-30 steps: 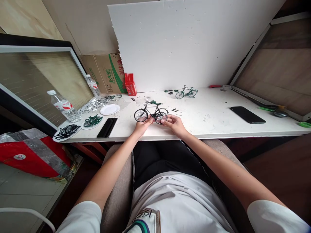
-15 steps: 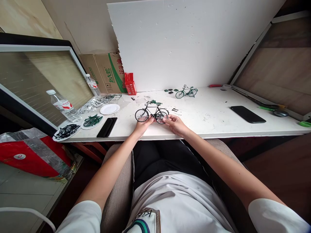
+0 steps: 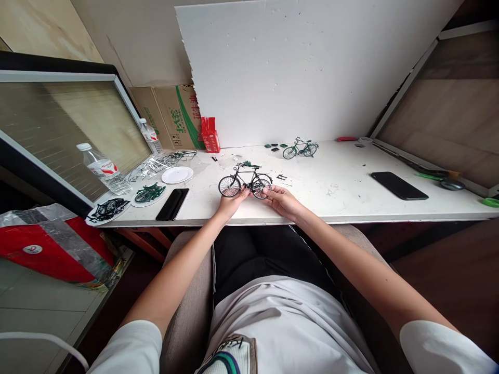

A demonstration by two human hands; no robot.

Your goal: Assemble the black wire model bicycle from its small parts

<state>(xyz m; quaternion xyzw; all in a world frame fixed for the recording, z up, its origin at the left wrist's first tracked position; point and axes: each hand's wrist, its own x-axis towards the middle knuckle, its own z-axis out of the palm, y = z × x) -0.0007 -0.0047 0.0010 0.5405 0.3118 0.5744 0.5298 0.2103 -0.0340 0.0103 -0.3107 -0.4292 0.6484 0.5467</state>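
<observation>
A small black model bicycle (image 3: pixel 245 181) with a green seat stands upright on the white table (image 3: pixel 335 192) in front of me. My left hand (image 3: pixel 231 202) pinches it low between its two wheels. My right hand (image 3: pixel 284 200) holds it at the rear wheel with closed fingertips. A second, green model bicycle (image 3: pixel 299 149) stands farther back near the white foam board (image 3: pixel 292 67).
Left of the bicycle lie a black phone (image 3: pixel 172 203), a white plate (image 3: pixel 177 174), plates of green parts (image 3: pixel 149 192) and black parts (image 3: pixel 108 210), and two water bottles (image 3: pixel 103 170). Another phone (image 3: pixel 399 185) lies at right. A red box (image 3: pixel 209 135) and cardboard boxes (image 3: pixel 171 117) stand at the back.
The bicycle and both hands have stayed nearly still; the view has shifted very slightly.
</observation>
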